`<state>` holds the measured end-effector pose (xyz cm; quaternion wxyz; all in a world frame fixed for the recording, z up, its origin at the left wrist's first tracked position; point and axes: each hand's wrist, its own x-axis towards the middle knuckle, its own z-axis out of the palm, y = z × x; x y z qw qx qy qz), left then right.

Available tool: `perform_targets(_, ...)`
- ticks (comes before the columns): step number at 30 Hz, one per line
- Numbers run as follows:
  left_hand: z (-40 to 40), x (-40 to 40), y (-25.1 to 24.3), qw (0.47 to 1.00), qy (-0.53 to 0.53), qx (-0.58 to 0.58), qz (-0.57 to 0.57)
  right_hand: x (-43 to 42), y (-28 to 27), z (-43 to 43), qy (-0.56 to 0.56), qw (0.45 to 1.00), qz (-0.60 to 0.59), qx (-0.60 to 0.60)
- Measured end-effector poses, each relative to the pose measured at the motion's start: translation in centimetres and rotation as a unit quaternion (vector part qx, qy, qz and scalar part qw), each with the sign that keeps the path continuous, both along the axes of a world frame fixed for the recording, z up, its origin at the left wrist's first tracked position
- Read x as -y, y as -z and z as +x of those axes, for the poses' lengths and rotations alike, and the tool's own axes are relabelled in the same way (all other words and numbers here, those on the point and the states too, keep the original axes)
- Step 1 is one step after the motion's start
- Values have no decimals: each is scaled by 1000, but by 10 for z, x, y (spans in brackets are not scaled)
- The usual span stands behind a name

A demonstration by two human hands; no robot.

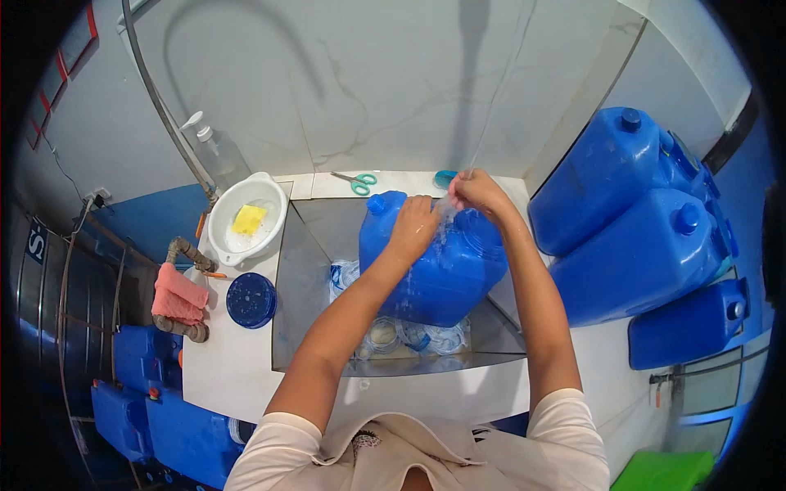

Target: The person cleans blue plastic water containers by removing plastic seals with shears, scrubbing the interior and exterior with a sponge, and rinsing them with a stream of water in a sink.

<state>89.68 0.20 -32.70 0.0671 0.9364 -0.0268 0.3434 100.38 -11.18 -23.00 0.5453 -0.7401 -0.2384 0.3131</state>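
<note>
A blue plastic jerrycan (424,276) leans in the metal sink basin (319,215), with a small capped spout and a large round lid on top. My left hand (414,230) grips its top between the two. My right hand (479,193) is closed just above the large lid (479,233), fingers curled. A thin clear strand (500,86) runs down to it from above; I cannot tell if it is a hose or a water stream. Water splashes over the jerrycan below my fingers. Coiled white and blue material (430,337) lies under the jerrycan.
Left of the sink are a white basin (218,227) with a yellow sponge (249,219), a pump bottle (218,156), a blue lid (250,301) and a pink cloth (178,294) over a pipe. Scissors (359,183) lie on the back ledge. Large blue jerrycans (632,258) stand right.
</note>
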Motion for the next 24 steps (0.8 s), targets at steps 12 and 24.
perform_targets(12, -61, -26, -42, 959, 160, -229, -45, 0, -10, 10, -57, 997, -39, 16)
perform_targets(24, -139, -22, -13, 897, -236, -298, -227, 2, 8, 8, -55, 986, -142, 62)
